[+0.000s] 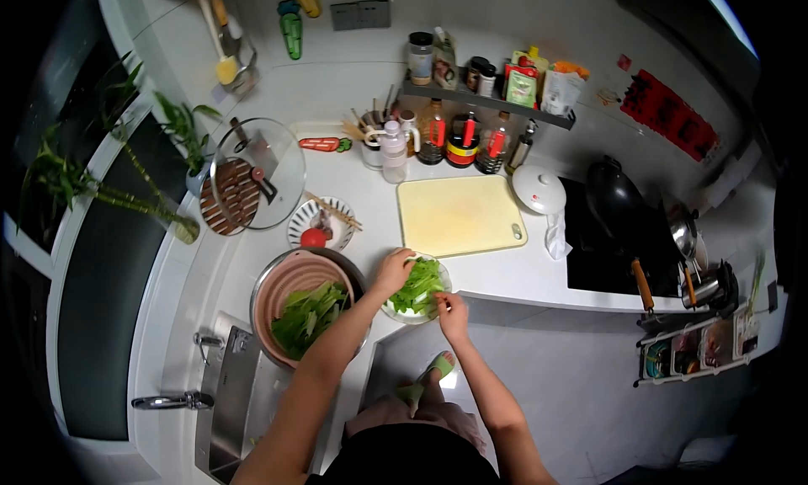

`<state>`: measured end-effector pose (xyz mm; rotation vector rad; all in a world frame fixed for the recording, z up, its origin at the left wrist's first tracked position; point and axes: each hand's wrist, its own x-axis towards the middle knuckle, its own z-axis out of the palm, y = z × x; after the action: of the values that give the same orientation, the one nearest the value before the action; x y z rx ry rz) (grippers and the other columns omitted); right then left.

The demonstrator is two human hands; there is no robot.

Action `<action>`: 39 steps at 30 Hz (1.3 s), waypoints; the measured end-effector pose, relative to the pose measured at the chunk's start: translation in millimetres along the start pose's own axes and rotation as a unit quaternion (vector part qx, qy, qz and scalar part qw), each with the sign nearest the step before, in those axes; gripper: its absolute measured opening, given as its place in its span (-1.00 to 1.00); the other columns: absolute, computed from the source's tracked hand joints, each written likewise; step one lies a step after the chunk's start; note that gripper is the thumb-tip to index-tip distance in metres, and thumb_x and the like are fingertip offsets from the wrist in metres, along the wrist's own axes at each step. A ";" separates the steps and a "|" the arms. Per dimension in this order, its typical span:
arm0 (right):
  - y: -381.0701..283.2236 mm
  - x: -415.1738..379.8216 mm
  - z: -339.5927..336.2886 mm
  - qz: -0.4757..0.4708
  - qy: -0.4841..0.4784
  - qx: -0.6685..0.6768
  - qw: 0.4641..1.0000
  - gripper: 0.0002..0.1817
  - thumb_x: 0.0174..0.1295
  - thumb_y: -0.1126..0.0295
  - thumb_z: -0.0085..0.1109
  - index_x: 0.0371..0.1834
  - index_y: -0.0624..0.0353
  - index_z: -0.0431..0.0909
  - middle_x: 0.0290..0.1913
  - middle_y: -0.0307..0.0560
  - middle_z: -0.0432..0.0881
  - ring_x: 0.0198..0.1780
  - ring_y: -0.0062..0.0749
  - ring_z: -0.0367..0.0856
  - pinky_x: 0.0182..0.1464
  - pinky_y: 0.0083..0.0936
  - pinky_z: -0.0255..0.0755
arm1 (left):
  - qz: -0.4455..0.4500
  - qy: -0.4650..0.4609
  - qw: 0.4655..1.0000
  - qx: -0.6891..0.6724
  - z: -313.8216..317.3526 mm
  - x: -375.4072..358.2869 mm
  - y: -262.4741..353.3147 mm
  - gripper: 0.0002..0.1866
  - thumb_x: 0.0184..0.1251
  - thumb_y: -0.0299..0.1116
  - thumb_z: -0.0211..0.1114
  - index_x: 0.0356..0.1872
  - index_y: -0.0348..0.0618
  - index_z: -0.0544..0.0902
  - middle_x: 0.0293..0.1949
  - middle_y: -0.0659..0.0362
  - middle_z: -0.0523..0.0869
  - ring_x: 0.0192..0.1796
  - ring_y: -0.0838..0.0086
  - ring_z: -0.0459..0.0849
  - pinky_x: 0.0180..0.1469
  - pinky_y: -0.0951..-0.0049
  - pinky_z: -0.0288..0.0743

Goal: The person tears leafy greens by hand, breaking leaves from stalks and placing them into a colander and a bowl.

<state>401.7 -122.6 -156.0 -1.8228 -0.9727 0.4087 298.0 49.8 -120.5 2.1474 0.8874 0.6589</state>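
A pale plate (407,317) of chopped leafy greens (418,286) sits at the counter's front edge, in front of me. My left hand (393,272) is closed at its upper left rim, fingers curled by the greens. On the opposite side, my right hand (453,315) pinches at the right rim, fingertips close to the leaves. Left of the plate, a pink colander (263,298) inside a metal bowl (256,285) holds larger green leaves (305,317), partly behind my left forearm. Beyond the plate lies a yellow cutting board (459,215).
A striped bowl (343,207) holds a tomato (313,237) and chopsticks. The sink (227,401) and faucet (172,401) are at left. A glass lid (290,161) leans behind. Sauce bottles (432,131) line the wall. A wok (617,199) sits on the stove at right, beside a lidded white pot (539,189).
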 end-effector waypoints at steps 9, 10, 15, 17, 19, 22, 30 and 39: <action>-89.5 -5.0 24.1 -0.033 -0.164 0.111 0.980 -0.81 0.35 0.46 0.00 -0.12 0.27 0.60 -0.32 -0.17 0.62 -0.32 -0.56 0.55 -0.26 -0.62 0.44 | 0.062 0.050 0.997 -0.002 -108.8 -114.0 48.9 -0.76 0.24 -0.39 0.21 -0.11 -0.26 0.59 -0.15 -0.03 0.66 -0.10 0.10 0.63 -0.07 0.21 0.48; -94.9 -9.9 29.0 -0.036 -0.171 0.114 0.978 -0.81 0.35 0.46 0.00 -0.12 0.27 0.60 -0.32 -0.17 0.62 -0.32 -0.56 0.55 -0.26 -0.62 0.44 | 0.050 0.075 0.996 0.016 -127.4 -130.3 38.7 -0.76 0.25 -0.38 0.21 -0.11 -0.27 0.60 -0.16 -0.03 0.66 -0.11 0.11 0.64 -0.09 0.21 0.49; -117.1 -34.2 55.5 -0.024 -0.261 0.162 0.951 -0.81 0.33 0.46 0.00 -0.14 0.24 0.61 -0.39 -0.19 0.64 -0.41 -0.60 0.52 -0.32 -0.64 0.42 | -0.174 0.105 0.955 0.216 -175.4 -181.0 -81.8 -0.59 0.23 -0.13 0.24 -0.05 -0.27 0.59 -0.04 -0.04 0.64 0.04 0.15 0.58 0.10 0.25 0.42; -125.3 -38.6 66.5 -0.024 -0.276 0.170 0.946 -0.81 0.34 0.46 -0.01 -0.14 0.24 0.61 -0.39 -0.20 0.64 -0.40 -0.59 0.53 -0.31 -0.64 0.42 | -0.149 0.119 0.943 0.273 -164.1 -183.8 -101.6 -0.48 0.21 -0.02 0.24 0.01 -0.28 0.57 0.00 -0.06 0.62 0.07 0.16 0.57 0.13 0.28 0.40; -138.2 -44.1 71.9 -0.046 -0.309 0.168 0.935 -0.80 0.37 0.47 -0.03 -0.09 0.29 0.58 -0.36 -0.20 0.61 -0.38 -0.62 0.50 -0.30 -0.68 0.42 | -0.176 0.106 0.927 0.314 -150.4 -177.9 -116.2 -0.20 0.10 0.21 0.24 0.16 -0.33 0.47 0.07 -0.10 0.59 0.14 0.16 0.55 0.20 0.31 0.36; -147.8 -48.5 71.6 -0.057 -0.338 0.127 0.931 -0.79 0.37 0.47 -0.04 -0.08 0.28 0.58 -0.36 -0.20 0.62 -0.35 -0.61 0.52 -0.29 -0.67 0.43 | -0.238 -0.049 0.963 0.114 -161.0 -163.1 -120.9 -0.27 0.06 0.15 0.30 0.11 -0.27 0.53 0.00 -0.09 0.63 0.06 0.16 0.60 0.13 0.31 0.42; -148.2 -40.2 59.0 -0.023 -0.310 0.195 0.930 -0.79 0.37 0.44 -0.03 -0.09 0.24 0.60 -0.41 -0.23 0.63 -0.39 -0.66 0.50 -0.31 -0.69 0.41 | -0.124 0.042 0.991 0.002 -229.8 -150.5 -44.5 -0.52 -0.08 -0.32 0.41 -0.04 -0.20 0.57 -0.18 -0.01 0.67 -0.10 0.20 0.64 -0.02 0.33 0.47; -168.0 -41.0 82.1 -0.059 -0.339 0.130 0.930 -0.79 0.36 0.46 -0.04 -0.09 0.30 0.57 -0.37 -0.21 0.62 -0.34 -0.63 0.52 -0.21 -0.67 0.42 | -0.083 -0.036 0.964 0.251 -204.4 -187.5 -71.5 -0.45 0.13 -0.32 0.24 0.23 0.00 0.45 0.29 0.08 0.34 0.29 0.19 0.35 0.25 0.31 0.27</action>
<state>249.4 -72.6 -51.3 -1.3824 -1.4040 1.0834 14.7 30.3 -82.8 2.4786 1.2827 0.2845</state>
